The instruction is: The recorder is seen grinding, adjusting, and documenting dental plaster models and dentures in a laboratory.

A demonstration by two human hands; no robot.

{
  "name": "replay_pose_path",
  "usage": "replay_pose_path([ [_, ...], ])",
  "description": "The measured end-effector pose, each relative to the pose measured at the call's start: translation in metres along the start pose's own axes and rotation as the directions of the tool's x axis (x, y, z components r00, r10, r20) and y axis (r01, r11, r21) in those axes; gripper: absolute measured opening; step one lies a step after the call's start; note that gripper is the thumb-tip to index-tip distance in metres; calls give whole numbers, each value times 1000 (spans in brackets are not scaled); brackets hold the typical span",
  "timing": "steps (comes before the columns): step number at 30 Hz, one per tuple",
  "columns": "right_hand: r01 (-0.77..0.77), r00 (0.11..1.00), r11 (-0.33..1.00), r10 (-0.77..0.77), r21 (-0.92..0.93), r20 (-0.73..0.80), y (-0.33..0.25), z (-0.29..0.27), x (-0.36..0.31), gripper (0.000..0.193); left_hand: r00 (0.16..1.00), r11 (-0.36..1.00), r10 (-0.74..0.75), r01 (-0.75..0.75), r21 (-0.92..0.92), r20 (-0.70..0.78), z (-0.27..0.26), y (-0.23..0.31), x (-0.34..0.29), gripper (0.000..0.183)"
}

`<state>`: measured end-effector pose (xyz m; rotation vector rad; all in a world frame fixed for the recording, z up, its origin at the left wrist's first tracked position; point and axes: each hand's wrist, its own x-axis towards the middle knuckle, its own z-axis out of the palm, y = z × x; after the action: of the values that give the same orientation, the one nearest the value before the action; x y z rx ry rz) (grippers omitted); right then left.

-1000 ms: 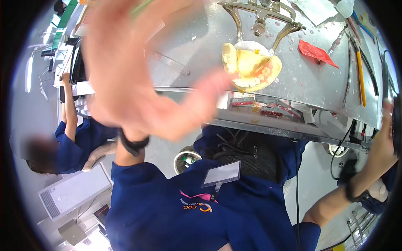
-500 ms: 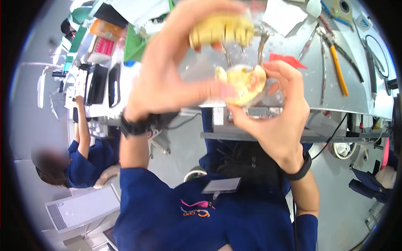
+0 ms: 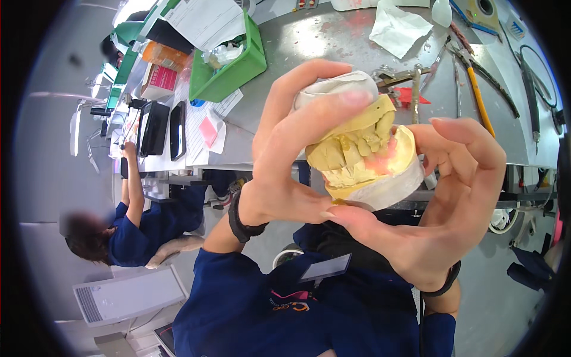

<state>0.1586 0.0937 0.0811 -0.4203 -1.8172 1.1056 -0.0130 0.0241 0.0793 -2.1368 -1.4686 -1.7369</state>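
Between my hands, above the bench's front edge, is a dental model: yellow plaster casts on white plaster bases. Its upper cast [image 3: 351, 143] meets the lower cast [image 3: 406, 149], teeth against teeth, with pink material along the lower one. My left hand [image 3: 282, 160] grips the model from the left, fingers over the upper base [image 3: 336, 88] and thumb low by the lower cast. From the right, my right hand [image 3: 452, 223] curls round the lower base [image 3: 392, 187], its thumb beneath. A metal articulator frame [image 3: 410, 76] shows behind the casts, partly hidden by them.
A green bin [image 3: 253, 65] with plastic wrapping stands at the back left. Crumpled white paper [image 3: 401, 27], a red sheet [image 3: 410, 95] and orange-handled pliers [image 3: 480, 101] lie on the bench [image 3: 315, 35]. A co-worker [image 3: 137, 232] sits at the far left.
The model was hinged apart with its lower cast's inside facing up; now the casts are closed together. Both hands have come lower and nearer, and the model is turned sideways.
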Motion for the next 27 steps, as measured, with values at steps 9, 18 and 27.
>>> replay_pose_path([
  [9,23,1000,1000,-23,7,-7,-10,2,-5,99,994,962,96,-107,250,53,1,-1,0,63],
  [18,161,987,985,-160,59,-27,-7,7,-6,98,999,994,43,-40,100,-23,-2,7,-3,80],
  [27,237,970,957,-223,-166,96,-9,-6,0,87,988,963,-152,155,219,-32,5,18,-3,77],
])
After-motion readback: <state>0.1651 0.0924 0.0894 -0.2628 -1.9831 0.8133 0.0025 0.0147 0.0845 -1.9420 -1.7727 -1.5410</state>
